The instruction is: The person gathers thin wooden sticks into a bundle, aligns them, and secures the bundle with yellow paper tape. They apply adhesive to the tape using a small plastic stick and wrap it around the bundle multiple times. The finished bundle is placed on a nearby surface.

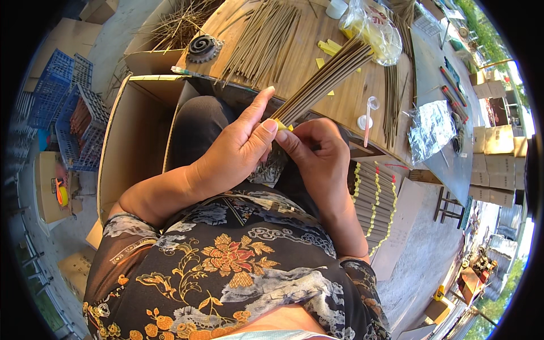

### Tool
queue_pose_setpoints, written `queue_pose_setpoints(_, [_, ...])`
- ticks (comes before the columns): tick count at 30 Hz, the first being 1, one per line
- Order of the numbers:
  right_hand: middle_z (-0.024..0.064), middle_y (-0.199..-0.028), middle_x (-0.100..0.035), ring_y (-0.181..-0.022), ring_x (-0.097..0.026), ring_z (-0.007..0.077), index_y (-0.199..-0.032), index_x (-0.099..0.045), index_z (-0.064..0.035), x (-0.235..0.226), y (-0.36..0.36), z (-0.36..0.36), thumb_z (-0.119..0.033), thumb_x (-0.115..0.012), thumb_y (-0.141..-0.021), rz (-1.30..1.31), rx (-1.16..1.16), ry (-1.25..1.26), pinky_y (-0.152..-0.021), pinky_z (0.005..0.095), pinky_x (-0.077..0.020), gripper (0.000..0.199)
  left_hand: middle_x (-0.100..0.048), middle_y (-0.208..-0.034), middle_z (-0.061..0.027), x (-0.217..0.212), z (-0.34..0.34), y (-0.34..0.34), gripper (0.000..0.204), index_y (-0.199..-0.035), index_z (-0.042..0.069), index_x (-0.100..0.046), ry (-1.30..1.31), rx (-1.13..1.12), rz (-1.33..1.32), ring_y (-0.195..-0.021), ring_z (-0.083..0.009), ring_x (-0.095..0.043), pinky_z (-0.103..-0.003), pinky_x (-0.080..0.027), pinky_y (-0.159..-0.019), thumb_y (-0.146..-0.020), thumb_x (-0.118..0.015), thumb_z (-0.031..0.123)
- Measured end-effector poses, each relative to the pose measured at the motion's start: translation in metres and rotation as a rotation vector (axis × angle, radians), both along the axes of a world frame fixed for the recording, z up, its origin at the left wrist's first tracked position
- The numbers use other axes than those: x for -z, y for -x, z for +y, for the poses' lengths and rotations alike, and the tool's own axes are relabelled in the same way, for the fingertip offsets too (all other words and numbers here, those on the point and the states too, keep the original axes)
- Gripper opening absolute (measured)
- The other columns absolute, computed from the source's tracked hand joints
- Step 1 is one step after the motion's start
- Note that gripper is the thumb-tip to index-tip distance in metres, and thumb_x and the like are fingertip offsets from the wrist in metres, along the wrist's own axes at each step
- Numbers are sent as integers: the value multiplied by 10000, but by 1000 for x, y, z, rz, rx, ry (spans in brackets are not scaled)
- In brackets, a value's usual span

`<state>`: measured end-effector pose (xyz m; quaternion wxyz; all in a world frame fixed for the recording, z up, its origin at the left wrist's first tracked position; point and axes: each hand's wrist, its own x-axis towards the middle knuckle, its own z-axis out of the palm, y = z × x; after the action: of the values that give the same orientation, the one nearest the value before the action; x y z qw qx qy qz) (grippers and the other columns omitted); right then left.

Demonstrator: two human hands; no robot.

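A bundle of thin brown incense sticks [331,73] slants up and to the right from my hands, over the table's near edge. My left hand [238,141] grips its lower end, thumb on top and index finger stretched out alongside. Around that end runs a yellow paper strip [288,127]. My right hand [323,144] pinches at the strip with thumb and fingers, close to my left thumb. Fingers partly hide the wrapped end. Past the bundle, cut yellow paper strips [328,47] lie on the wooden table [309,34], beside loose incense sticks [263,42].
A clear plastic bag [377,39] with yellow contents lies at the bundle's far tip. A pale stick-like tool [368,127] and crumpled foil [432,130] are to the right. Banded bundles [374,198] rest below the table. An open cardboard box [133,130] stands left, near blue crates [56,85].
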<state>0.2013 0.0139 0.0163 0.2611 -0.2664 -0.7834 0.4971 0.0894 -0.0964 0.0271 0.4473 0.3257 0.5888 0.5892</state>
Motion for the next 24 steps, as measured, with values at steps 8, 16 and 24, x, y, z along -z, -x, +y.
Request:
queue_pose_setpoints(8, [74, -740, -591, -656, -544, 116, -853, -578, 38, 1, 3, -11, -161, -582, -844, 159, -154, 355, -599, 244, -437, 199, -450, -754, 3, -2, 0, -3, 559, -1381, 33, -92, -20, -21, 52, -629, -43, -407, -177, -389, -578, -938, -388, 205])
queue_pose_setpoints(16, [110, -833, -592, -689, -602, 186, -973, -502, 41, 22, 6, -9, -100, -509, -878, 557, -481, 828, -625, 281, -511, 171, -443, -752, -9, -6, -4, 1, 640, -1383, 63, 30, -90, 129, -121, -581, -45, -403, -163, -376, -488, -936, -390, 245])
queue_pose_setpoints(24, [169, -938, -587, -737, -626, 269, -1011, -488, 59, 23, 2, -3, -99, -551, -844, 645, -615, 858, -625, 343, -551, 238, -480, -835, -59, 2, -3, 2, 738, -1376, 112, 96, -177, 234, -315, -554, -69, -434, -158, -365, -404, -909, -440, 310])
